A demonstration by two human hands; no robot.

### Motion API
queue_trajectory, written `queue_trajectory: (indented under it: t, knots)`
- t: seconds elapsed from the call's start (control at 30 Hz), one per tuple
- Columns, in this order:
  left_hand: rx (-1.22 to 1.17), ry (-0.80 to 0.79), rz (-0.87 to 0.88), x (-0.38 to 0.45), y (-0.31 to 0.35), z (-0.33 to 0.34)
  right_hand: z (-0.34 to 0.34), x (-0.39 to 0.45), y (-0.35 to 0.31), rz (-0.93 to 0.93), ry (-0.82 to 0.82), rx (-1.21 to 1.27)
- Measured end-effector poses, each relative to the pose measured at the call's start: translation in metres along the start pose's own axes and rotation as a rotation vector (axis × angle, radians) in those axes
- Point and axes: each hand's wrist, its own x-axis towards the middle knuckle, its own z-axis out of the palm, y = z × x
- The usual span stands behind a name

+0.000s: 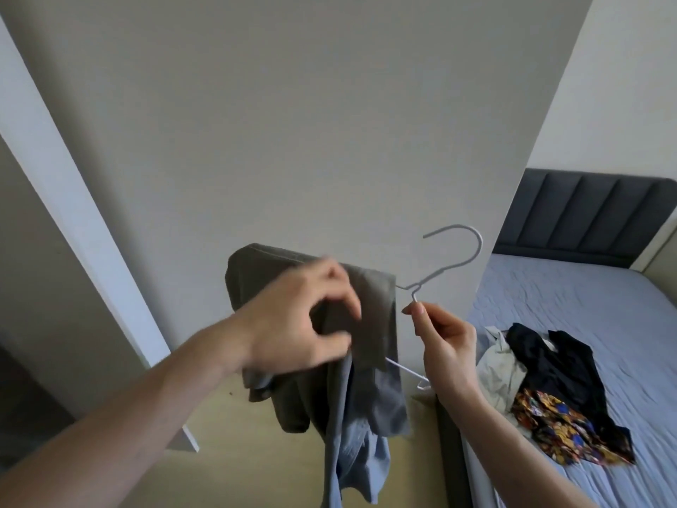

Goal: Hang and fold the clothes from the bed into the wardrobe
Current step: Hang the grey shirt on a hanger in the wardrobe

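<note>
I see the right hand (445,346) pinching the white wire hanger (458,258) below its hook. The left hand (300,320) grips the grey shirt (366,379) draped over it, left of the bed (586,298).

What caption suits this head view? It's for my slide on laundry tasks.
Right hand pinches a white hanger while left hand drapes grey trousers over it.

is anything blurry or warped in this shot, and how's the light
Head view: the left hand is motion-blurred at the fingers over the grey garment; the right hand and white hanger look sharper; wide-angle distortion tilts the wall edges; light is soft and dim, without glare.
</note>
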Motion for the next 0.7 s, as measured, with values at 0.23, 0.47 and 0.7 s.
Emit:
queue_trajectory:
  t: [0.23, 0.47, 0.7]
  knots:
    - [0.349, -0.144, -0.242, 0.037, -0.059, 0.026, 0.001, -0.015, 0.026, 0.130, -0.012, -0.139]
    - [0.179, -0.250, -0.163, 0.029, -0.082, 0.056, -0.012, -0.027, 0.045, 0.247, -0.017, -0.199]
    - [0.277, -0.036, -0.052, 0.032, -0.088, 0.041, -0.007, -0.018, 0.025, 0.193, -0.065, -0.065]
